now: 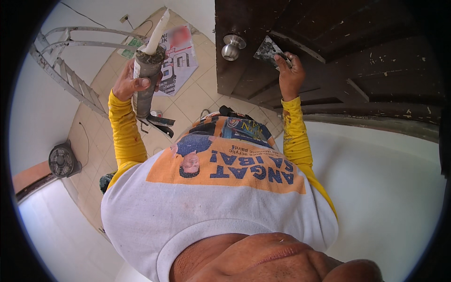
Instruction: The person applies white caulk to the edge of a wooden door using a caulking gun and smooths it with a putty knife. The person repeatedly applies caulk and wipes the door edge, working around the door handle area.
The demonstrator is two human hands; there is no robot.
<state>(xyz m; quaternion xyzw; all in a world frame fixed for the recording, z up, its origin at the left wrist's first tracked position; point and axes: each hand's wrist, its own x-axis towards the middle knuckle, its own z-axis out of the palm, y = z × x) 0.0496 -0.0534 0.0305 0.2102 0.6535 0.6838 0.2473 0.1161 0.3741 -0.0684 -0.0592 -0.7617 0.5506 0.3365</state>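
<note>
My left hand [128,83] is wrapped round a caulking gun [146,96], held upright with its white nozzle [158,32] pointing up and away. Dark smears cover the front end of the gun, and its black handle and trigger hang below the hand. My right hand [291,75] pinches a putty knife [269,50] whose blade is coated in grey and white residue. The blade is close to the dark brown door [329,42], beside the round metal doorknob [233,47]; whether it touches the door I cannot tell.
A metal ladder [70,77] stands at the left by the white wall. Printed sheets, including a large poster [181,61], lie on the tiled floor [195,96]. A dark fan [64,159] with a cord is at the far left. A cord hangs from a wall outlet [124,19].
</note>
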